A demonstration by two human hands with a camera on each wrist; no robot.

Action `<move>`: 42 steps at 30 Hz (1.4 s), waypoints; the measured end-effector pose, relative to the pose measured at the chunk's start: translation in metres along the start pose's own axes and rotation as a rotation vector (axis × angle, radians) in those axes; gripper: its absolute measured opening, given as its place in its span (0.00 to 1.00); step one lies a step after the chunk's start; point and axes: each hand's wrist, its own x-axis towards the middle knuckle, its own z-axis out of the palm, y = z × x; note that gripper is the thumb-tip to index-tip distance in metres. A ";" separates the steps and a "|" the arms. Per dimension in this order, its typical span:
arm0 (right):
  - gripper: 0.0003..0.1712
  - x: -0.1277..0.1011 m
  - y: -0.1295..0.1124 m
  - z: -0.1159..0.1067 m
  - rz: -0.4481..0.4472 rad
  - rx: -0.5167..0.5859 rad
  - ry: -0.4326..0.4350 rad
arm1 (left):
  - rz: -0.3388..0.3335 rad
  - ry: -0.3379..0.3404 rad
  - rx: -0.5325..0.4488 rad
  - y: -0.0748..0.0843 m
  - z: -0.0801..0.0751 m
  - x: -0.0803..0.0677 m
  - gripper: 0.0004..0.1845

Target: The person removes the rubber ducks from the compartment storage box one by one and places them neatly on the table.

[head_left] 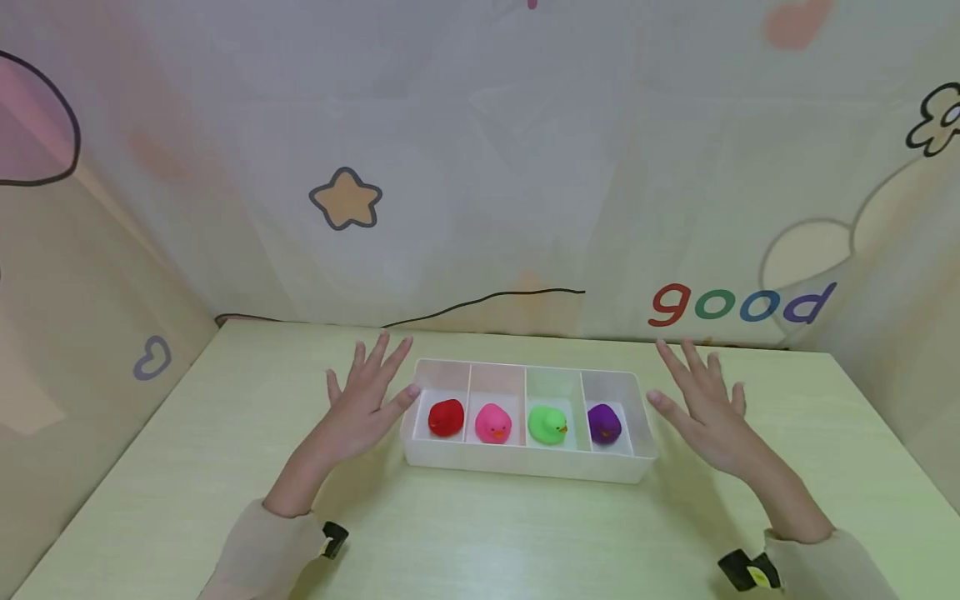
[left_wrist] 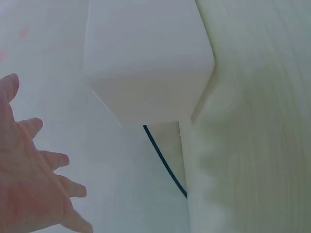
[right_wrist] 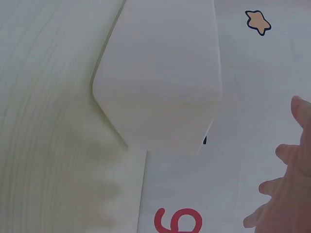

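The tray (head_left: 525, 467) sits on the table (head_left: 480, 542), in the middle, a little nearer the far wall (head_left: 480, 167) than the person. It is white and see-through and has four boxes in a row. Each box has one little duck. From left to right they are red (head_left: 446, 417), pink (head_left: 492, 423), green (head_left: 547, 424) and purple (head_left: 603, 423).

The left hand (head_left: 360, 408) is just beside the left end of the tray. Its fingers are straight and spread, and it grips nothing. The thumb tip looks like it touches the tray's corner, but it is hard to be sure. The right hand (head_left: 708, 412) is near the right end, also flat and spread, holding nothing, with a small gap to the tray.

To hold the tray well, I think both hands should come in at the same time, one on each short end, and press evenly. The walls look smooth, so they may slip. Keep the tray flat so the ducks stay in their own boxes.

Behind the tray the wall shows a star (head_left: 346, 199) and the word "good" (head_left: 741, 303).
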 end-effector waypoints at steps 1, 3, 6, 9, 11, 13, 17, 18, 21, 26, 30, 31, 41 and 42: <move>0.38 0.000 -0.001 0.000 -0.007 0.025 0.000 | 0.000 -0.005 -0.040 0.000 0.000 0.000 0.34; 0.37 0.001 -0.002 0.000 -0.024 0.080 -0.005 | -0.001 -0.015 -0.118 0.000 -0.001 -0.001 0.33; 0.37 0.002 -0.003 0.000 -0.051 0.184 -0.018 | -0.005 -0.028 -0.220 -0.001 -0.002 -0.001 0.32; 0.36 0.001 -0.003 0.000 -0.080 0.300 -0.035 | 0.005 -0.037 -0.312 -0.002 -0.003 -0.002 0.32; 0.35 0.001 -0.004 0.000 -0.092 0.368 -0.044 | 0.019 -0.045 -0.383 -0.002 -0.004 -0.002 0.32; 0.34 0.000 -0.005 0.000 -0.092 0.424 -0.048 | 0.026 -0.053 -0.453 -0.003 -0.004 -0.002 0.32; 0.33 -0.001 -0.008 0.000 -0.054 0.514 -0.064 | -0.003 -0.073 -0.565 -0.004 -0.005 -0.003 0.32; 0.33 -0.001 -0.009 0.000 -0.043 0.533 -0.068 | -0.013 -0.076 -0.584 -0.004 -0.004 -0.004 0.32; 0.33 0.000 -0.012 0.002 -0.028 0.587 -0.073 | -0.040 -0.082 -0.650 -0.007 -0.004 -0.004 0.33; 0.33 0.001 -0.015 0.007 -0.013 0.604 -0.057 | -0.093 -0.106 -0.784 -0.010 -0.002 -0.004 0.34; 0.33 0.004 -0.015 0.012 0.023 0.575 -0.066 | -0.157 -0.114 -0.860 -0.012 0.001 -0.003 0.34; 0.33 0.004 -0.015 0.013 0.030 0.571 -0.072 | -0.174 -0.116 -0.882 -0.013 0.001 -0.002 0.34; 0.35 0.009 -0.016 0.023 0.113 0.541 -0.115 | -0.288 -0.161 -0.969 -0.019 0.012 0.003 0.32; 0.34 0.010 -0.016 0.024 0.115 0.519 -0.118 | -0.295 -0.169 -0.963 -0.019 0.012 0.004 0.32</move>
